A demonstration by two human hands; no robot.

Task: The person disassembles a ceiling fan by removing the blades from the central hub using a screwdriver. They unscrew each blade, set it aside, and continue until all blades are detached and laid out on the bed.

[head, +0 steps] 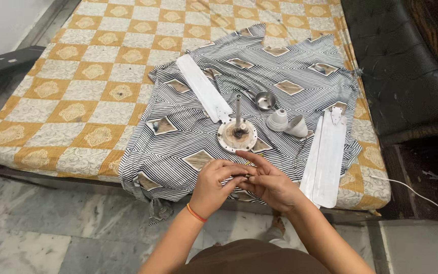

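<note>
Both forearms reach forward from the bottom edge, meeting over the near edge of the bed. Left hand (214,185), with an orange band at its wrist, is curled palm-in, its fingers bent toward the right hand (269,183), whose fingers fold inward and whose index finger stretches across to the left fingertips. Between the fingertips sits a small dark part (247,176), pinched by both hands; it is too small to tell what kind of piece it is, and thin wires (249,163) just above it are barely readable. Just beyond the hands, on a striped cloth (178,147) spread over the checked bedcover (77,91), stands one round fan motor plate (236,136) with an upright rod (238,109). Two white fan blades lie on the cloth: one blade (204,94) to the left of the rod, a second blade (325,157) to the right, its near end hanging past the bed's edge. Two white cups (286,123) lie touching beside one metal cup (265,100).
</note>
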